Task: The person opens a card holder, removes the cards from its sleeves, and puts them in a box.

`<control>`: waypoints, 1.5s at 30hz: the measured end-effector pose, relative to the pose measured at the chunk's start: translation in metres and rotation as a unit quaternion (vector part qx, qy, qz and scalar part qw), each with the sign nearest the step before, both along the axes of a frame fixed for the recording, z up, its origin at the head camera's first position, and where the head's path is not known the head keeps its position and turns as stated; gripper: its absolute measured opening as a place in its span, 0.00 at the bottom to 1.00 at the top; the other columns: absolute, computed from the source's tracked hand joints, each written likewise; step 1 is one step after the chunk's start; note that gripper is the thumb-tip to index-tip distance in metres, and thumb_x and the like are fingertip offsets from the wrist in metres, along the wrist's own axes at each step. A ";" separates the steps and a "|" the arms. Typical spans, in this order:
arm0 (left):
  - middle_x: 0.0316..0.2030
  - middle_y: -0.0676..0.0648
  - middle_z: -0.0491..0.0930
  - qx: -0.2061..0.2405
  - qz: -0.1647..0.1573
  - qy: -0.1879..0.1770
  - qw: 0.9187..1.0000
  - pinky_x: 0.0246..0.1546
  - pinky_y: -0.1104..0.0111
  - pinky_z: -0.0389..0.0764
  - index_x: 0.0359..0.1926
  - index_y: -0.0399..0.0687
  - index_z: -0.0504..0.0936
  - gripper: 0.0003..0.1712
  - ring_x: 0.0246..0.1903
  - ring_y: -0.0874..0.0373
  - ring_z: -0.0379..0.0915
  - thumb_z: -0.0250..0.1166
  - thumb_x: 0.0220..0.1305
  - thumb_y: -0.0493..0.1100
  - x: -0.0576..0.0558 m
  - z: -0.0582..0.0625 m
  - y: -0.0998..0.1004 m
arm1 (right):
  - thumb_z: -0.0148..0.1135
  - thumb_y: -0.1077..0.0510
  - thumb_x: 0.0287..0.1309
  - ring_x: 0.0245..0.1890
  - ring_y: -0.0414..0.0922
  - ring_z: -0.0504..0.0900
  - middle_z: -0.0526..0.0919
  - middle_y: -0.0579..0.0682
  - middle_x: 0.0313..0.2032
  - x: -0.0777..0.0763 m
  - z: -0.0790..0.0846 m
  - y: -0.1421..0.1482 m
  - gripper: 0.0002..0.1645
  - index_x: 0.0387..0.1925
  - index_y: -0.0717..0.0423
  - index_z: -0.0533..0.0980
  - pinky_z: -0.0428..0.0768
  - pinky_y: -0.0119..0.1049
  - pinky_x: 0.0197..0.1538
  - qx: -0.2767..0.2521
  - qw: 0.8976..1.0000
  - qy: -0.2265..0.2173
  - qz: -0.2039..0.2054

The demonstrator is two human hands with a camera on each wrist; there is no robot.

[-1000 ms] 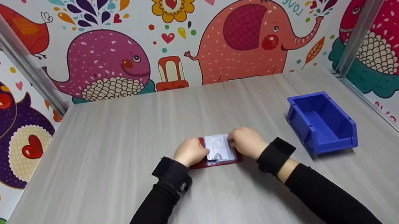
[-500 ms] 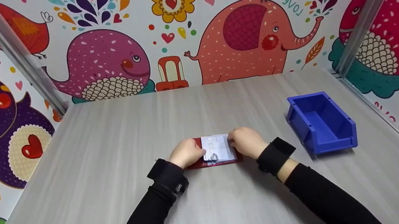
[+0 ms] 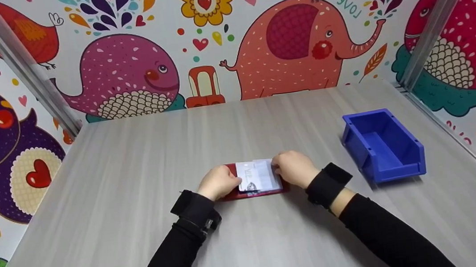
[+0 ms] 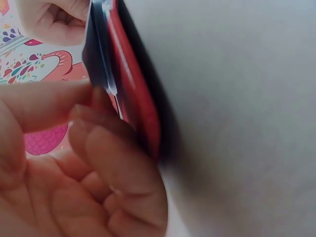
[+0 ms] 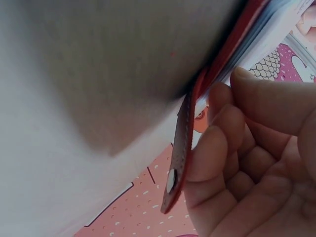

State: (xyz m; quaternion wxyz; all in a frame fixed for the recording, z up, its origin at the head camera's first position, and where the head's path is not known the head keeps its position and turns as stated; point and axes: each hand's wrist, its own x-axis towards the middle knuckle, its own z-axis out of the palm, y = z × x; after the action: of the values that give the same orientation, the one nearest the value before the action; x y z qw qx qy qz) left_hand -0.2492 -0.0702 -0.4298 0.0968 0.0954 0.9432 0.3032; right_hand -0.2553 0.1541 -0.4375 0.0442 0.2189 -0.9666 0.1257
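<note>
In the middle of the table, between the two hands, we see a red card holder with a white card marked VIP over its clear sleeves. The left hand is curled, its thumb and fingers pinching the card's left edge, though its close view is blurred and we cannot tell whether a sleeve is caught too. The right hand is curled as well, thumb and forefinger closed on the right edge of the holder's sleeves; a strap with a metal snap sticks out beside its fingers. We read that right grip as an anchor, so the card can shift against the sleeves without dragging the holder along. Both hands take edges only, which we think leaves the card's face free. The blue bin stands upright at the person's right, apart from the holder and both hands.
</note>
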 end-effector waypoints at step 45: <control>0.11 0.57 0.58 0.098 -0.002 0.019 0.995 0.18 0.72 0.57 0.11 0.54 0.62 0.25 0.14 0.63 0.56 0.62 0.61 0.40 0.003 0.012 -0.013 | 0.68 0.67 0.55 0.37 0.57 0.83 0.85 0.58 0.34 0.000 -0.001 0.001 0.04 0.35 0.63 0.83 0.79 0.51 0.43 -0.005 1.000 0.014 0.010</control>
State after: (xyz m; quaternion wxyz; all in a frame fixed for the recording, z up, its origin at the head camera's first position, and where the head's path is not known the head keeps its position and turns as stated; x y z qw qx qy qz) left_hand -0.2466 -0.0834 -0.4175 0.0691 0.1119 0.9104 0.3924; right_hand -0.2556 0.1548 -0.4389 0.0571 0.2304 -0.9630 0.1275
